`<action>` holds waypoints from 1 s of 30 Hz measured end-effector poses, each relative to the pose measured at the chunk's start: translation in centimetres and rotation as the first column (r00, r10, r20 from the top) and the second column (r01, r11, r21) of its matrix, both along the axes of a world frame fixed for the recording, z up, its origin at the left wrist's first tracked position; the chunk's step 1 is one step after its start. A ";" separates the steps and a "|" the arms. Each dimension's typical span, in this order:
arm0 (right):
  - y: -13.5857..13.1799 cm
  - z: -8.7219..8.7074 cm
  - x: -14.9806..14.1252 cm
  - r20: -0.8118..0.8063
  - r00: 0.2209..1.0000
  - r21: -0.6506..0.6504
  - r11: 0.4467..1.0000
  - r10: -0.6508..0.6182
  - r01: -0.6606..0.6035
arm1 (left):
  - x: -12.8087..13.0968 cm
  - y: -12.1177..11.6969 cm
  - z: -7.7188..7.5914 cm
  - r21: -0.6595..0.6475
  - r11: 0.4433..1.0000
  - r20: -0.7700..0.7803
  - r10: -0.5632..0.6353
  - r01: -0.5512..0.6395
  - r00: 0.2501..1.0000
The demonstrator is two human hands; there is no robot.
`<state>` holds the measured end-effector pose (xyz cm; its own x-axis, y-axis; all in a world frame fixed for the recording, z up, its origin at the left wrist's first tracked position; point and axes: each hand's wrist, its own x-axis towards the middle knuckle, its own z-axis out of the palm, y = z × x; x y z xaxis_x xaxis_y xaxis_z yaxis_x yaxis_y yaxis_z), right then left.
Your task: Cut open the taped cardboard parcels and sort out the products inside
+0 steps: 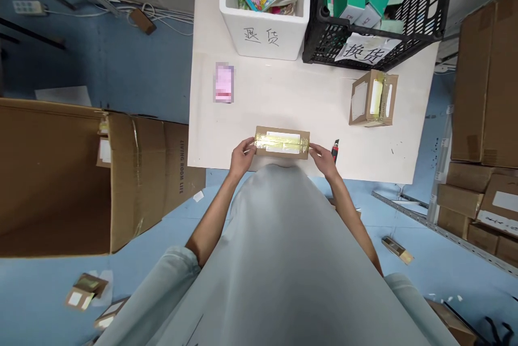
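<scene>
A long, narrow cardboard box lies on the white table near its front edge, with a white label and yellowish clear tape along its top. My left hand grips its left end, fingers bent against the side. At the opposite end, my right hand has its fingertips pressed on the box. Just right of that hand is a box cutter with a red and black handle. A second taped cardboard box stands farther right on the table.
A white bin of colourful packets and a black crate of green boxes stand at the back. A blurred pink item lies at left. A big open carton stands left of the table; stacked cartons are at right.
</scene>
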<state>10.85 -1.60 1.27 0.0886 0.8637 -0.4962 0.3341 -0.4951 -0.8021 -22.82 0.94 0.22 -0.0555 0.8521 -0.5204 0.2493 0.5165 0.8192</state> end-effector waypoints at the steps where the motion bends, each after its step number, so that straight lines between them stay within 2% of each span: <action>1: -0.4 -0.1 -0.1 -0.003 1.000 -0.007 1.000 -0.001 0.001 | 0.0 -0.3 -0.1 -0.008 1.000 0.007 0.009 -0.009 1.000; 7: -2.4 -0.3 -0.3 0.001 0.997 -0.052 0.996 -0.075 0.075 | -0.6 -1.5 -0.2 -0.049 0.997 -0.028 0.052 -0.054 0.998; 11: -2.9 -0.7 -0.3 -0.027 0.994 -0.076 0.992 -0.105 0.102 | 0.0 -1.7 0.7 -0.048 0.998 -0.086 0.028 -0.032 0.996; 14: -3.0 -1.0 0.4 -0.032 0.993 -0.100 0.989 -0.114 0.111 | 1.4 -2.1 2.5 0.035 0.998 -0.117 -0.041 0.046 0.992; 17: -3.1 -1.2 1.9 0.010 0.987 -0.122 0.979 -0.163 0.163 | 3.4 -2.5 5.1 0.145 0.978 -0.113 -0.138 0.154 0.984; 20: -3.1 -1.5 3.2 0.073 0.972 -0.158 0.960 -0.224 0.233 | 5.7 -2.9 7.5 0.237 0.930 -0.078 -0.270 0.281 0.960; 23: -3.2 -1.6 3.9 0.118 0.966 -0.184 0.951 -0.230 0.249 | 7.5 -3.2 8.8 0.290 0.880 -0.120 -0.357 0.376 0.926; 27: -3.2 -1.3 3.8 0.132 0.968 -0.173 0.957 -0.214 0.235 | 8.0 -3.5 8.7 0.308 0.848 -0.214 -0.381 0.433 0.899; 30: -2.9 -0.8 2.9 0.137 0.976 -0.139 0.972 -0.171 0.190 | 7.2 -3.4 7.5 0.304 0.855 -0.252 -0.353 0.420 0.901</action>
